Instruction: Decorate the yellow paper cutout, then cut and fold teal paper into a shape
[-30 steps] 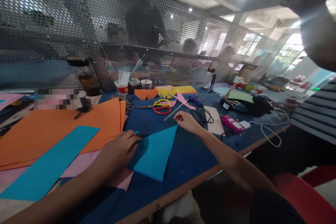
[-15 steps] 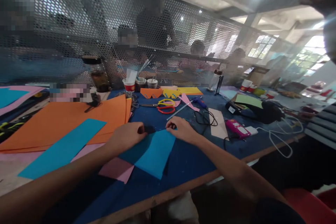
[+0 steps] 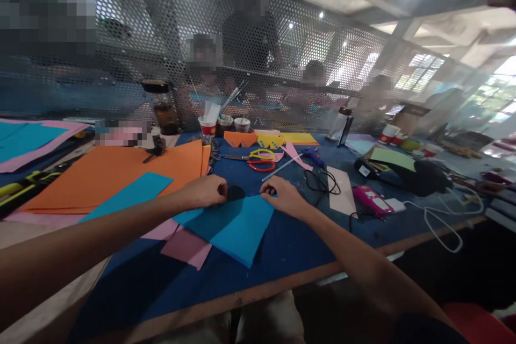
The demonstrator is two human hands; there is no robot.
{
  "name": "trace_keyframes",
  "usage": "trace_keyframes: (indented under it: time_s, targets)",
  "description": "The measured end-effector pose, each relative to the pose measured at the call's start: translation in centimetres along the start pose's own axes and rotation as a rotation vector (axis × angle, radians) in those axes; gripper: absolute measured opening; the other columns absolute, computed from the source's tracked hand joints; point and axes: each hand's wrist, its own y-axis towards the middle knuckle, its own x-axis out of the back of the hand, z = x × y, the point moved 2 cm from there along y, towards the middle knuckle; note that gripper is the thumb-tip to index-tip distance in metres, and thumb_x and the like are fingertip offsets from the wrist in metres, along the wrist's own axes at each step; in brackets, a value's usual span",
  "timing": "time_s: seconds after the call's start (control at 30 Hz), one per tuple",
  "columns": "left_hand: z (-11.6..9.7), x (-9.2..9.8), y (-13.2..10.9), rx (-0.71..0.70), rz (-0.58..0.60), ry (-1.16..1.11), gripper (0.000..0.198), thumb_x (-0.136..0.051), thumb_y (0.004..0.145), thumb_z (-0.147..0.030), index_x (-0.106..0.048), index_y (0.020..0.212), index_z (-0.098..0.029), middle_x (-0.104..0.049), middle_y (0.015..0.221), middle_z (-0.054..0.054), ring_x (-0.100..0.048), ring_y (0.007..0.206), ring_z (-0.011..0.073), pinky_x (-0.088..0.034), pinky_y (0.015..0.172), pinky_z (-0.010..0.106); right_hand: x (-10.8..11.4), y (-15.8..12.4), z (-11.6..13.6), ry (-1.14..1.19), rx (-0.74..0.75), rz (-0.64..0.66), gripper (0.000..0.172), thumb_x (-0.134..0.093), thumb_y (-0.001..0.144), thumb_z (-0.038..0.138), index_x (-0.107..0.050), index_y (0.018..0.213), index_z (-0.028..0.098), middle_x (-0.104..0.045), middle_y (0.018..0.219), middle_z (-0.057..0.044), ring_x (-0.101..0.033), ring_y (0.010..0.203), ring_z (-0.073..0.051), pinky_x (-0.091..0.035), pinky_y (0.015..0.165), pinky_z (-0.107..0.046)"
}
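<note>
A sheet of blue paper (image 3: 233,228) lies before me on the blue tabletop, its near corner slightly raised. At its far left edge my left hand (image 3: 206,191) is closed, fingers curled onto the paper. My right hand (image 3: 284,198) pinches the far right corner between thumb and fingers. Pink paper (image 3: 186,247) shows from under the sheet's left side. Left of it, a blue paper strip (image 3: 127,196) rests across large orange sheets (image 3: 100,174), partly hidden by my left forearm. Beyond my hands lie scissors (image 3: 260,160) with yellow and red handles.
Behind the scissors are orange (image 3: 241,138) and yellow (image 3: 269,141) cut-paper pieces and cups (image 3: 208,127). A glue gun (image 3: 314,157) with a black cord, a pink device (image 3: 371,201) and white cable are at right. A jar (image 3: 165,113) stands by the mesh screen (image 3: 161,27).
The blue sheet now shows a broader, flatter face where its left part was shaded and bent. My left hand has shifted slightly along its edge. The camera has turned a little left.
</note>
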Motion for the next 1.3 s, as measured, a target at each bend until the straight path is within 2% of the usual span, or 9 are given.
trace_keyframes:
  time_s: [0.13,0.3,0.43,0.57,0.73,0.93,1.3]
  targets:
    - [0.3,0.1,-0.2,0.018,0.067,-0.077,0.021,-0.062,0.073,-0.033,-0.066,0.088,-0.02,-0.073,0.069,0.004,-0.066,0.059,0.0192,-0.044,0.05,0.025,-0.1,0.0,-0.1,-0.001,0.001,0.001,0.011,-0.07,0.087,0.01,-0.072,0.09,0.02,-0.07,0.094,-0.002,-0.064,0.086,-0.017,-0.047,0.078,-0.028]
    - [0.7,0.2,-1.0,0.045,0.078,-0.13,0.021,-0.062,0.073,-0.036,-0.063,0.085,-0.02,-0.071,0.068,0.004,-0.059,0.05,0.0155,-0.044,0.048,0.024,-0.2,0.0,-0.4,0.007,0.01,0.002,0.009,-0.07,0.087,0.012,-0.072,0.09,0.02,-0.07,0.094,-0.002,-0.064,0.086,-0.016,-0.048,0.079,-0.028]
    - [1.2,0.1,-1.2,0.044,0.069,-0.142,0.02,-0.063,0.073,-0.037,-0.063,0.084,-0.021,-0.07,0.067,0.004,-0.061,0.053,0.017,-0.046,0.05,0.026,-0.2,0.0,-0.4,0.011,0.012,-0.001,0.009,-0.07,0.087,0.012,-0.072,0.091,0.02,-0.07,0.094,-0.002,-0.064,0.087,-0.017,-0.048,0.079,-0.028]
    - [1.9,0.1,-1.1,0.038,0.048,-0.113,0.021,-0.066,0.072,-0.04,-0.064,0.083,-0.022,-0.069,0.063,0.003,-0.062,0.053,0.0198,-0.043,0.049,0.027,-0.2,0.0,-0.5,0.013,0.018,-0.002,0.01,-0.069,0.088,0.012,-0.072,0.091,0.02,-0.07,0.094,-0.003,-0.065,0.087,-0.017,-0.048,0.08,-0.028]
    - [2.6,0.3,-1.3,0.045,0.013,-0.073,0.022,-0.067,0.07,-0.041,-0.068,0.082,-0.024,-0.069,0.061,0.003,-0.068,0.063,0.0243,-0.043,0.053,0.028,-0.5,0.0,-0.9,0.017,0.03,-0.003,0.01,-0.068,0.088,0.013,-0.073,0.093,0.02,-0.07,0.094,-0.003,-0.065,0.088,-0.017,-0.049,0.081,-0.028]
    - [3.2,0.3,-1.6,0.071,0.01,-0.091,0.022,-0.064,0.064,-0.032,-0.068,0.083,-0.023,-0.067,0.06,0.001,-0.068,0.062,0.0227,-0.042,0.054,0.026,-0.7,0.0,-1.1,0.015,0.036,-0.012,0.008,-0.068,0.089,0.014,-0.072,0.093,0.02,-0.07,0.095,-0.003,-0.065,0.089,-0.017,-0.048,0.081,-0.029]
    - [4.2,0.4,-2.0,0.11,0.031,-0.172,0.021,-0.061,0.057,-0.029,-0.064,0.078,-0.023,-0.058,0.052,-0.001,-0.06,0.055,0.0203,-0.041,0.052,0.027,-0.5,0.0,-0.6,0.009,0.018,-0.009,0.008,-0.069,0.088,0.012,-0.072,0.091,0.02,-0.069,0.093,-0.003,-0.064,0.088,-0.017,-0.049,0.08,-0.029]
